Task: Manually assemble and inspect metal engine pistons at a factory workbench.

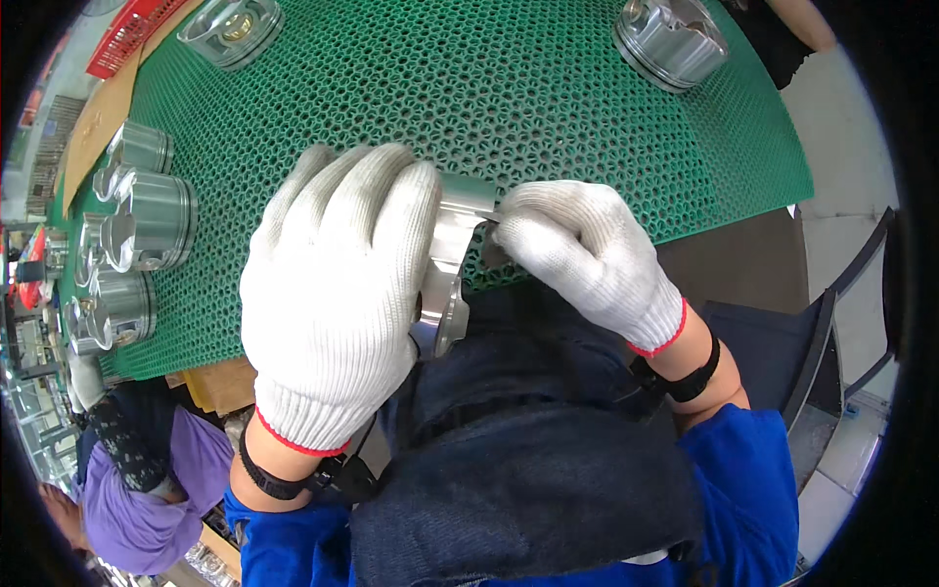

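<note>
My left hand (337, 264), in a white knit glove, is wrapped over a shiny metal piston (452, 230) above the near edge of the green mat. The glove hides much of the piston; its side and a lower skirt show to the right of my fingers. Also gloved, my right hand (587, 245) has its thumb and fingers pinched together at the piston's right side. A small, thin dark piece (492, 249) shows by those fingertips, too covered for me to name.
The green perforated mat (469, 108) covers the table. Several pistons (156, 220) stand at left, one piston (233, 29) far left, another piston (670, 44) far right. A red basket (127, 37) sits beyond. A person in purple (147, 489) is lower left; a chair (831, 323) stands right.
</note>
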